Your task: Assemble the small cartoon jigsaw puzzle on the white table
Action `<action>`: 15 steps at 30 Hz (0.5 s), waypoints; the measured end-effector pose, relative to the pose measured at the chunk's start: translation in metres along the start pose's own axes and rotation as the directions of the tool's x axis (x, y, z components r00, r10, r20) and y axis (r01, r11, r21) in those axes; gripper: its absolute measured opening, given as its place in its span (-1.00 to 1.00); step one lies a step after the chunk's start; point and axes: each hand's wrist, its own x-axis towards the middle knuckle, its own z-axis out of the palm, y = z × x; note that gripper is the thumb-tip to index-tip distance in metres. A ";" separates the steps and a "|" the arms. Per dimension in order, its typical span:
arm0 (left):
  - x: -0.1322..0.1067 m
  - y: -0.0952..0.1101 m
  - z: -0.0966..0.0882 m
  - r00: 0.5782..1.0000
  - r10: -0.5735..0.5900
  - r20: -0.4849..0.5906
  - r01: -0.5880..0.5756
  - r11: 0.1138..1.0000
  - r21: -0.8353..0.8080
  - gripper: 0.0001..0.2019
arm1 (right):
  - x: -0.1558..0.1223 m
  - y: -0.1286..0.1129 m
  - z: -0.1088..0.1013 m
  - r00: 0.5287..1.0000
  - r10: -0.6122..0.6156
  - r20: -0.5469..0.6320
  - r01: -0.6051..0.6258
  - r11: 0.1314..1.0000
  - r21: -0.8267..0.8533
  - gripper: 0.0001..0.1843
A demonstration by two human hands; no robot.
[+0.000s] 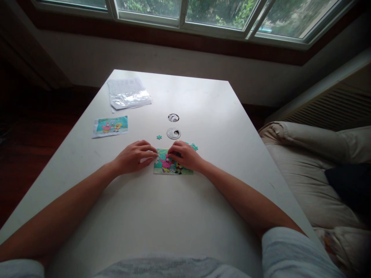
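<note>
A small cartoon jigsaw puzzle lies on the white table in front of me. My left hand rests at its left edge, fingers curled and pressed on the puzzle's top left corner. My right hand covers its upper right part, fingers bent down onto the pieces. A loose teal piece lies just beyond the puzzle, and another teal piece pokes out behind my right hand. What the fingertips pinch is too small to make out.
A printed reference picture lies to the left. A clear plastic bag on paper sits at the far left. Two round cable grommets are set in the table. A beige cushion is at the right.
</note>
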 end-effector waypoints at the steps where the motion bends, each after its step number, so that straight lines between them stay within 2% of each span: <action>1: 0.000 -0.001 0.000 1.000 -0.004 -0.013 0.004 1.000 0.006 -0.76 | 0.000 0.000 0.000 1.000 0.000 0.000 0.000 1.000 0.000 -0.92; 15: 0.000 -0.001 0.004 1.000 0.018 -0.004 -0.017 0.998 0.060 -0.75 | 0.001 -0.001 -0.001 1.000 -0.003 -0.001 0.003 1.000 -0.004 -0.91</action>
